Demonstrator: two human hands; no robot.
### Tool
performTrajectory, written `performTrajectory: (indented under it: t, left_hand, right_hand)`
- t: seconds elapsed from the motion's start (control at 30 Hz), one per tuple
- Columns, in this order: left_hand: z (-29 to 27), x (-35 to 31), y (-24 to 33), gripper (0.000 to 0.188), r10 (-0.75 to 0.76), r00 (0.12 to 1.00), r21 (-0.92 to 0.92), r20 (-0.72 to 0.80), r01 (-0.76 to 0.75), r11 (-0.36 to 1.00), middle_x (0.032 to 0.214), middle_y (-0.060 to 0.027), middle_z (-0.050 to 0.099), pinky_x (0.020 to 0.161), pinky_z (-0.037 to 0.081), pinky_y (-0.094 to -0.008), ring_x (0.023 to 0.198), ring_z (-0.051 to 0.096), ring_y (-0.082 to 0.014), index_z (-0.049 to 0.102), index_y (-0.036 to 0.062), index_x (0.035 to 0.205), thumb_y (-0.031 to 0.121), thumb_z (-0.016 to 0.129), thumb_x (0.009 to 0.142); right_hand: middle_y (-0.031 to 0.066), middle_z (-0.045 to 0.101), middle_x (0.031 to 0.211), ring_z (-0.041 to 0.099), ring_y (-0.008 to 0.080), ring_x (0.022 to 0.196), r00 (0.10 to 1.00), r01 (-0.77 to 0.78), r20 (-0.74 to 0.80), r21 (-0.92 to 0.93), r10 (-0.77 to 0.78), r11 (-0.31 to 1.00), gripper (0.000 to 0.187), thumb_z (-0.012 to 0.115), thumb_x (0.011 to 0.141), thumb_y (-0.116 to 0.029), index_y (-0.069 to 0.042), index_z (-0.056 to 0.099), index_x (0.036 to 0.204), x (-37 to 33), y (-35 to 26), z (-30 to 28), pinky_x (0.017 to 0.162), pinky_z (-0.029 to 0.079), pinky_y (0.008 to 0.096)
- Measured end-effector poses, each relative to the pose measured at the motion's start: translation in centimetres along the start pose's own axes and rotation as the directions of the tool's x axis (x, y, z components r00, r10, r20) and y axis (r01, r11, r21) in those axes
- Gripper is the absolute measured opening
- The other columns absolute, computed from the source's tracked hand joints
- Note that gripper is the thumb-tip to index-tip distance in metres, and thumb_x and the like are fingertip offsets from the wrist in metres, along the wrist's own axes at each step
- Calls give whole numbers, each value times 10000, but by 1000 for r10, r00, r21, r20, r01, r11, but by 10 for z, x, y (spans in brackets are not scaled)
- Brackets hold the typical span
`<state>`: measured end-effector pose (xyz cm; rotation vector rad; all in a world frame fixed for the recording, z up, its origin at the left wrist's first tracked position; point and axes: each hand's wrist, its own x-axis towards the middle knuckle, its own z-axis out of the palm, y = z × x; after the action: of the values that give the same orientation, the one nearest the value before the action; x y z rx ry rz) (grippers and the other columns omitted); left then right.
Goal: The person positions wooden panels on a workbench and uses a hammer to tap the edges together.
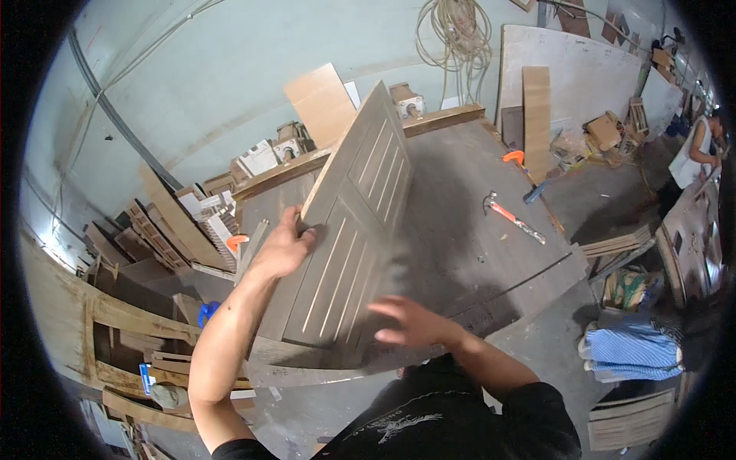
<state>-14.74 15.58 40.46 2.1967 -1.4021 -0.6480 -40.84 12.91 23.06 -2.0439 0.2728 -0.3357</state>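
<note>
A grey-brown wooden panel door (354, 201) with light slots in its face stands tilted on the worktable (452, 230). My left hand (285, 247) grips its upper left edge, the thumb over the slotted face. Close to the panel's near right side is my right hand (410, 322), slightly blurred, with its fingers apart and nothing seen in them. A dark blurred patch lies just above that hand; I cannot make out what it is. To the right on the tabletop rests a claw hammer (515, 218) with a red and grey handle.
A wooden rail (445, 120) runs along the table's far edge. Orange-ended clamps (514, 157) sit at its sides. Boards (184, 222) lean at the left. Blue striped cloth (632, 349) lies at the right. Another person (696, 153) works at far right.
</note>
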Motion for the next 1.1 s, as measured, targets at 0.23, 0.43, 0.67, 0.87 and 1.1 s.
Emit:
performTrajectory:
  t: [0.23, 0.43, 0.67, 0.87, 1.1]
  left_hand:
    - [0, 16, -43, 479, 85, 988, 282, -127, -46, 958, 921, -266, 652, 789, 495, -437, 890, 652, -376, 511, -54, 1205, 271, 708, 914]
    - [-14, 26, -25, 453, 57, 995, 418, -84, -17, 908, 890, -273, 667, 796, 502, -513, 917, 653, -459, 528, -13, 1115, 321, 731, 886]
    - [-25, 42, -45, 423, 32, 997, 404, -65, -3, 915, 863, -215, 655, 769, 506, -464, 872, 656, -386, 573, 25, 1107, 387, 683, 919]
    - [-22, 58, -37, 381, 41, 991, 408, -126, 14, 913, 925, -211, 687, 803, 512, -493, 942, 666, -396, 600, 61, 1110, 403, 615, 943]
    - [-2, 87, -33, 402, 171, 973, 453, -153, -84, 888, 939, -232, 693, 811, 510, -562, 939, 653, -443, 562, 60, 1104, 437, 552, 966]
  right_hand:
    - [210, 614, 1232, 547, 406, 1194, 635, -608, -700, -190, 327, 771, 537, 749, 747, -271, -75, 634, 1233, -78, 235, -89, 1050, 434, 475]
    - [162, 398, 1509, 393, 375, 1376, 490, -862, -842, -428, 226, 272, 660, 671, 857, -250, -181, 444, 1472, -121, 308, -195, 1134, 346, 495]
    - [187, 475, 1412, 486, 353, 1284, 390, -899, -741, -176, 546, 402, 478, 560, 964, -253, -166, 457, 1422, -123, 325, -207, 1027, 417, 493]
    - [92, 601, 987, 609, 241, 896, 556, -538, -737, 35, 385, 843, 307, 573, 988, -238, -37, 562, 1221, -126, 346, -185, 773, 502, 373]
    - [-24, 543, 811, 473, 62, 631, 787, -284, -537, 120, 303, 951, 455, 536, 1007, -128, -83, 463, 1454, -3, 86, -211, 563, 412, 228]
